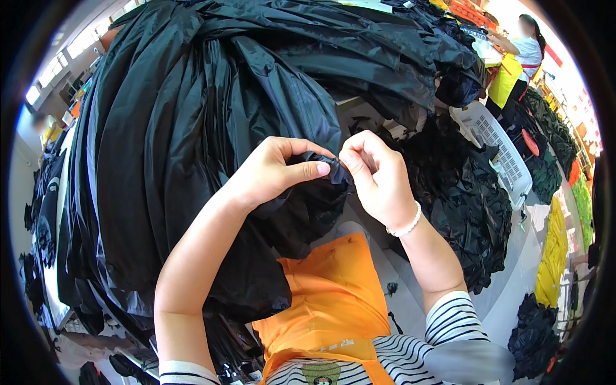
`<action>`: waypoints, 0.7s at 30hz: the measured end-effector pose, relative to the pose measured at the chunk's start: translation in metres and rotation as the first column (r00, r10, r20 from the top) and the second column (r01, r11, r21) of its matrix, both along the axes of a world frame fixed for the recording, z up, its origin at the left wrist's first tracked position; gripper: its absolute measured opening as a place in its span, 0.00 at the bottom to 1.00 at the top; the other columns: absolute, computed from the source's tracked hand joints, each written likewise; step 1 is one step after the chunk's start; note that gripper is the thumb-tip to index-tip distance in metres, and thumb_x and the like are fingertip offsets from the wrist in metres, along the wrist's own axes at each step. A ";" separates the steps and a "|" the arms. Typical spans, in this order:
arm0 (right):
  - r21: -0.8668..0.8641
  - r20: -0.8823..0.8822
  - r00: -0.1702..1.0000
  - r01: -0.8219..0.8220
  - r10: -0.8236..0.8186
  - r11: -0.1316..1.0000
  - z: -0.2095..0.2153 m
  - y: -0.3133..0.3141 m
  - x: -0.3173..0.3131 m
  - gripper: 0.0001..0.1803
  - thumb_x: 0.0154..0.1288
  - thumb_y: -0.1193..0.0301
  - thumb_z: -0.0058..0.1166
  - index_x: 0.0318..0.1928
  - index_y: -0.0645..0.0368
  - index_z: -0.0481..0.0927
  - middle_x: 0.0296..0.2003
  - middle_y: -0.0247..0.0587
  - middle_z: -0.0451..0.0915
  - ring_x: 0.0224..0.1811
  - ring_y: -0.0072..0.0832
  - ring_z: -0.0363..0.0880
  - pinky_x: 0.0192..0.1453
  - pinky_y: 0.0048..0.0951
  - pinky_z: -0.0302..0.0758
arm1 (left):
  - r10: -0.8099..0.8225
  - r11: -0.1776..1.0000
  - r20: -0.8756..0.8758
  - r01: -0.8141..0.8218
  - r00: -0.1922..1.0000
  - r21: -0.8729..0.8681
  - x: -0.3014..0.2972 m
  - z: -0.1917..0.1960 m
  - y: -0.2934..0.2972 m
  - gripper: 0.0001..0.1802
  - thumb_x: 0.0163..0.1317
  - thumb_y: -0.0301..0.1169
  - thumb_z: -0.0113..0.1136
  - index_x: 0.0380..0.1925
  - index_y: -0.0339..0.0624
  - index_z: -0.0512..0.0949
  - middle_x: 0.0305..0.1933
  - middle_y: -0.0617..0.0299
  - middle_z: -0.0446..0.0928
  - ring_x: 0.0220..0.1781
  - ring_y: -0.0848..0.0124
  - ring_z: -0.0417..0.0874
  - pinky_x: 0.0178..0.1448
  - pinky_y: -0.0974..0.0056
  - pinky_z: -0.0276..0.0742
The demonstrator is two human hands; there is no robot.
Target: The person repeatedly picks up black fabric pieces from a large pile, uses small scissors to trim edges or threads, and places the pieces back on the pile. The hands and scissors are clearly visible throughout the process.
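A big heap of black garment fabric [212, 96] fills the middle and left of the view. My left hand [273, 170] pinches a bunched fold of the black fabric [301, 212] between thumb and fingers. My right hand [375, 173], with a bead bracelet on its wrist, meets it fingertip to fingertip and pinches the same fold at its top edge. The fold hangs down over my orange apron [327, 301].
A white slatted plastic basket [494, 144] lies at the right among more black fabric [468, 205]. A person in a white top and yellow apron [513, 70] stands at the upper right. Yellow and green cloth piles [555, 256] run along the right rim.
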State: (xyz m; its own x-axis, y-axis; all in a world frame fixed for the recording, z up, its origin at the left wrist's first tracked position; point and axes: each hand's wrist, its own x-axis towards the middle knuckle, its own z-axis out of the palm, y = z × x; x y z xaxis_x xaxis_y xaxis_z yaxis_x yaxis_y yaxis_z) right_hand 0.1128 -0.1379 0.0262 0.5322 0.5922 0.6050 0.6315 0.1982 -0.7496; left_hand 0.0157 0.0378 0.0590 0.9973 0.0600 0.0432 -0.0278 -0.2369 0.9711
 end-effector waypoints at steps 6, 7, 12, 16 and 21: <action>-0.077 0.076 0.992 0.107 -0.101 0.991 0.011 -0.012 0.004 0.17 0.71 0.67 0.55 0.50 0.62 0.65 0.33 0.38 0.73 0.28 0.21 0.69 0.35 0.24 0.70 | 0.134 0.987 0.049 -0.138 0.990 0.080 -0.004 -0.006 -0.005 0.08 0.61 0.29 0.68 0.33 0.34 0.82 0.32 0.66 0.81 0.36 0.80 0.78 0.46 0.73 0.74; -0.071 0.077 0.993 0.100 -0.094 0.992 0.013 -0.020 0.004 0.18 0.72 0.65 0.53 0.51 0.63 0.63 0.33 0.41 0.72 0.29 0.24 0.70 0.37 0.26 0.71 | 0.161 0.983 0.049 -0.165 0.986 0.086 -0.004 -0.006 -0.006 0.07 0.61 0.28 0.67 0.33 0.34 0.82 0.32 0.66 0.81 0.36 0.79 0.79 0.46 0.73 0.74; -0.267 0.110 0.992 0.094 -0.067 0.959 0.017 -0.044 -0.009 0.10 0.71 0.73 0.52 0.47 0.64 0.68 0.39 0.45 0.73 0.38 0.32 0.79 0.44 0.29 0.76 | 0.189 0.927 0.200 -0.242 0.961 0.285 -0.008 -0.010 -0.014 0.07 0.60 0.27 0.67 0.33 0.33 0.81 0.33 0.63 0.81 0.37 0.76 0.80 0.47 0.72 0.74; -0.216 -0.015 1.000 0.004 -0.008 0.976 0.012 -0.036 -0.005 0.10 0.64 0.76 0.60 0.43 0.65 0.75 0.41 0.42 0.73 0.39 0.28 0.80 0.46 0.25 0.78 | 0.134 0.906 0.312 -0.244 0.941 0.346 -0.009 -0.010 -0.021 0.07 0.58 0.25 0.67 0.34 0.32 0.81 0.35 0.59 0.81 0.38 0.73 0.81 0.47 0.71 0.75; -0.167 0.022 1.000 -0.016 0.020 0.986 0.007 -0.025 -0.004 0.11 0.61 0.77 0.64 0.40 0.66 0.76 0.41 0.40 0.73 0.37 0.26 0.81 0.44 0.24 0.79 | 0.077 0.891 0.383 -0.236 0.920 0.389 -0.008 -0.012 -0.022 0.07 0.57 0.23 0.67 0.34 0.32 0.81 0.35 0.59 0.81 0.39 0.71 0.81 0.47 0.70 0.75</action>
